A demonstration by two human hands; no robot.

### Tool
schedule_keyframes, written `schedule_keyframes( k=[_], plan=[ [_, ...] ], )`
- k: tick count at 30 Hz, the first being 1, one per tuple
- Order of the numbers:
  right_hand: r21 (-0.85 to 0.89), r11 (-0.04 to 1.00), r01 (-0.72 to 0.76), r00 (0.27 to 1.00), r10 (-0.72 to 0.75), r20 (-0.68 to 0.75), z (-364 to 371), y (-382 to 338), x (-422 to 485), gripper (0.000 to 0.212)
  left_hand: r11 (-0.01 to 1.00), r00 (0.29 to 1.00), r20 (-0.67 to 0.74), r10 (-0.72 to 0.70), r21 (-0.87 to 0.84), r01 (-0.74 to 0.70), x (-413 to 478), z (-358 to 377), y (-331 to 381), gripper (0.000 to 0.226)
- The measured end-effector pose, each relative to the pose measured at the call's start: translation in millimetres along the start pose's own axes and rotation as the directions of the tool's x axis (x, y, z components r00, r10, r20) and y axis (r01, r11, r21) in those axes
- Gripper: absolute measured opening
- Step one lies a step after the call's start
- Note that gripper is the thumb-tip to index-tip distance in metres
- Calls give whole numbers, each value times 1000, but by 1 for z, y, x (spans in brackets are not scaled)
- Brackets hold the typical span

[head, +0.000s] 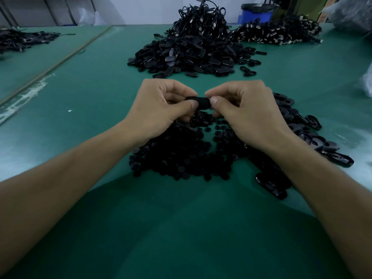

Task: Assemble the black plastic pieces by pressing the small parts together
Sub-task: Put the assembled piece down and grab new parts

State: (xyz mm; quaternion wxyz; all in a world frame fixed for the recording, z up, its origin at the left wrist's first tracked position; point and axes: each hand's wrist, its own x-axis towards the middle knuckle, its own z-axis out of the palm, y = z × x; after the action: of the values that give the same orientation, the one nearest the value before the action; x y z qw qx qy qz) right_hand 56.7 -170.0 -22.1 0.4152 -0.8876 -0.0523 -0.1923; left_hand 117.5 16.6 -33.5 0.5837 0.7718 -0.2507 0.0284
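Nearest the body, a heap of small round parts [181, 158] is lying on the green mat [80, 87], w/ glossy oval shells [314, 141] spilling along its R side. Just above that heap, L hand [161, 103] and R hand [241, 105] are each pinching one end of a single black piece [200, 102] btwn thumb and curled fingers, holding it off the mat. Prob mid-press. Can't tell whether a small part is seated in it, since the fingers are covering the joint.

Risks from here: the thumbs are gripping only the ends, so an uneven squeeze could be tilting the insert and seating it crooked. It could also be popping the piece out of the pinch into the loose heap below, where it'd be getting lost among look-alikes. Off-axis force might be bending a thin shell too.

Farther out, a bigger mound of oval pieces [187, 59] is sitting centre, w/ tangled cables [203, 19] stacked on top. More cables [281, 33] are lying to the R, and a dark pile [22, 39] far L.

Containers: only a blue bin [255, 15] w/ a dark liner is standing behind the table, and its contents aren't showing. The parts themselves are lying loose on the mat, not in any container in view.
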Motion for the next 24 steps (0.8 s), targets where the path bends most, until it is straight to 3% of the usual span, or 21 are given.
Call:
schedule_keyframes(
  k=[2,4,7,12,24],
  plan=[
    [-223,975,13,1000,-12,3,-4,2,2,29,999,996,-79,-33,0,33,4,-6,-7,18],
    [-484,875,-1,1000,14,25,-11,10,4,37,996,984,-162,-81,12,84,9,-14,-16,23],
    [-677,732,-75,989,142,44,-21,17,4,45,990,952,-283,-118,36,134,17,-27,-28,26],
    [-720,692,-59,975,195,107,-17,17,3,37,980,916,-384,-116,106,169,23,-38,-42,18],
    [-601,792,-103,993,118,-15,-22,14,1,13,905,942,-331,-48,385,182,18,-39,-48,25]
  ],
)
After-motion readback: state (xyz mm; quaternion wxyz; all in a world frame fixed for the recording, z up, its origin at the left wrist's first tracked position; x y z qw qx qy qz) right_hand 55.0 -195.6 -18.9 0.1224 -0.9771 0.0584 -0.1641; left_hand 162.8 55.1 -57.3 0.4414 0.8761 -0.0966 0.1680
